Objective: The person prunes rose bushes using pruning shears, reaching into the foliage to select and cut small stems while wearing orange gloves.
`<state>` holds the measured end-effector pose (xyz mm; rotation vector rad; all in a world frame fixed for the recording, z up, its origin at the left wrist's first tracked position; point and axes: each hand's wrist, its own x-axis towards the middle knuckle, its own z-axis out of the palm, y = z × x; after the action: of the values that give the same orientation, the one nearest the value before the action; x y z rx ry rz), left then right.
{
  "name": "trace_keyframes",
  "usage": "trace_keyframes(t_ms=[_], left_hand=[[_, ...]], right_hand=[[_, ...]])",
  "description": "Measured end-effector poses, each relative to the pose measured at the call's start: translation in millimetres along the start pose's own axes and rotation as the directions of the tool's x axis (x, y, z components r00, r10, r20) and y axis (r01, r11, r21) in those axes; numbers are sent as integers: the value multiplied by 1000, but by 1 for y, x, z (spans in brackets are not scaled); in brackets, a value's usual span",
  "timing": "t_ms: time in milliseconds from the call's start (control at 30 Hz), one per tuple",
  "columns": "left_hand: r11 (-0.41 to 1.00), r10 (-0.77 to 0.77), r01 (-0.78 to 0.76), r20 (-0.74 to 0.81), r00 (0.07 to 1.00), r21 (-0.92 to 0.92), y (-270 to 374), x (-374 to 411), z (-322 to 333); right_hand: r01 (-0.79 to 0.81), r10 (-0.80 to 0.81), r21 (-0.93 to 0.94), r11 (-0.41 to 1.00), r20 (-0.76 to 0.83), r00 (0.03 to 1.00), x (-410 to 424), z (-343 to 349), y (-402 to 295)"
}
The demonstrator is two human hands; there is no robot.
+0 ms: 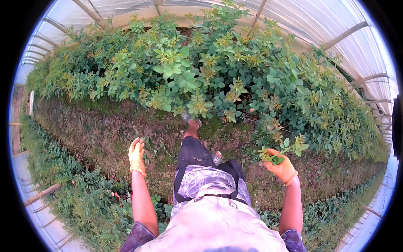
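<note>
My right hand (pixel 280 167), in an orange glove, is closed around a short cut leafy rose stem (pixel 294 146). Green leaves stick out at both sides of the fist. It is held over the soil path, near the front right edge of a dense row of rose bushes (pixel 189 69). On the left, my left hand (pixel 137 156) wears a similar glove and hangs over the path with its fingers loosely extended. Nothing shows in it, and it is apart from the bushes.
A bare, partly mossy soil path (pixel 104 135) runs left to right under my feet. One sandalled foot (pixel 191 119) reaches the bushes' base. Behind me grows another low plant row (pixel 82 195). Plastic greenhouse sheeting (pixel 292 19) on poles (pixel 346 34) curves overhead.
</note>
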<state>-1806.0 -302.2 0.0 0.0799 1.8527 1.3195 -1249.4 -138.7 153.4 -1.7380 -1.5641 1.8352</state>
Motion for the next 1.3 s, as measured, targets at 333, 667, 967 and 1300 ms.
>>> trace_keyframes(t_ms=[333,667,967,1300], left_hand=[[996,-80,80,-8,997,-33,-65,-74,-62],[999,51,-52,105,993,13,-46,-44,-116],[993,-119,119,-79,990,-7,-104,-12,-252],[947,-237,205,110,965,246,-79,43,-158]], right_hand=[[-400,341,-290,870,-233,911,-119,4,268],[-465,381,-496,734,-265,886,-58,59,231],[-273,555,-959,77,-186,811,29,169,84],[-121,249,-794,596,39,968,132,256,16]])
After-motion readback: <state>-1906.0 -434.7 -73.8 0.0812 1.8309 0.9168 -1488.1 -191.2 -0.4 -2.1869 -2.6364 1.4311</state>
